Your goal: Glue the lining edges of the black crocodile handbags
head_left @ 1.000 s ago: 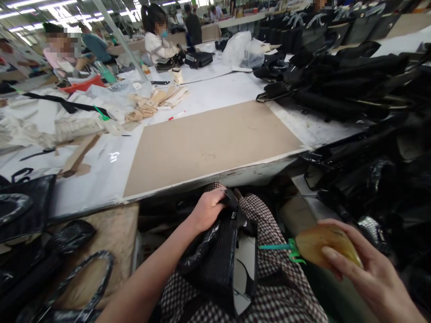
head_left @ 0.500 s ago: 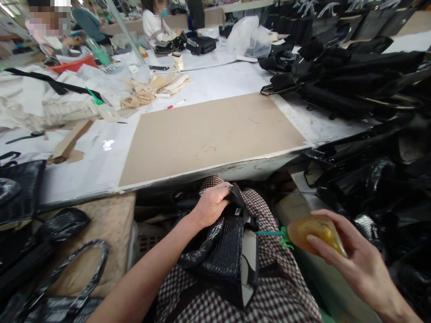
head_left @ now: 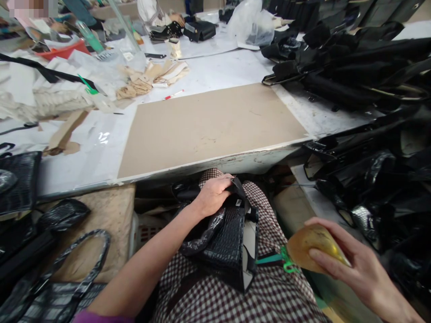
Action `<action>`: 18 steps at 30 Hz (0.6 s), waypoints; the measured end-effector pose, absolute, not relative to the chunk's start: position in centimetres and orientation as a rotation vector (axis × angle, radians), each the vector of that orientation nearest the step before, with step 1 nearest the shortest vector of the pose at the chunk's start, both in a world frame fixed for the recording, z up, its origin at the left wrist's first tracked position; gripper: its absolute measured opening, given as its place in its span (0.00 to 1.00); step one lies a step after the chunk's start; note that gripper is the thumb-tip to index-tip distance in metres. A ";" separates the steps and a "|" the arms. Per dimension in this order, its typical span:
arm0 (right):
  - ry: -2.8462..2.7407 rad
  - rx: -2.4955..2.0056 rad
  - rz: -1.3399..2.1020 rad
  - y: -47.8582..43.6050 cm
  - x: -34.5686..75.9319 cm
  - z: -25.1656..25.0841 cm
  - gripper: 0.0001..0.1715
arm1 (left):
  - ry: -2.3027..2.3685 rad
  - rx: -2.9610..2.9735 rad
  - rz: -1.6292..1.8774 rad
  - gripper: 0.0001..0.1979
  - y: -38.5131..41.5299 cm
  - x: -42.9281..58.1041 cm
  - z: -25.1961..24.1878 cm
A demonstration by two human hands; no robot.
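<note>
Nozzle (head_left: 270,259) work, looks like | your left hand (head_left: 213,195) grips the black bag (head_left: 225,244) below it, your right hand (head_left: 362,269) clasps the bottle (head_left: 305,244) | next probably wants steady aim leftward

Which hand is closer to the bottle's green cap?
Right: the right hand grips the bottle behind the green cap. The left hand is farther off, holding the black bag.

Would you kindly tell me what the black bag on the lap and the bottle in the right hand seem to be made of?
Black bag: probably glossy leather or imitation, judging by its shiny, crocodile-like embossing.
Bottle: likely smooth, glossy plastic, as its amber body looks translucent and catches highlights.
</note>
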State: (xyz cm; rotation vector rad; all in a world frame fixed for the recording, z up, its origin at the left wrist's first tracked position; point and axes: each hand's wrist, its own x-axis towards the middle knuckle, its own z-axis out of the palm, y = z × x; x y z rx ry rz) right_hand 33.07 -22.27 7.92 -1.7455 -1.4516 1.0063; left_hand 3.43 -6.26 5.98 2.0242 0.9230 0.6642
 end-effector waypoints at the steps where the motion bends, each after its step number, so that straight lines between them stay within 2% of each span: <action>1: -1.454 -1.738 1.015 -22.4 33.1 7.9 0.23 | 0.925 2.024 0.665 0.11 -6.2 3.5 6.0; 8: -1.337 -1.781 0.988 -22.5 33.4 7.2 0.25 | 0.917 2.030 0.683 0.10 -6.1 3.7 6.1; 18: -1.516 -1.796 0.625 -22.0 33.6 6.5 0.24 | 0.902 2.035 0.696 0.10 -6.1 3.8 5.9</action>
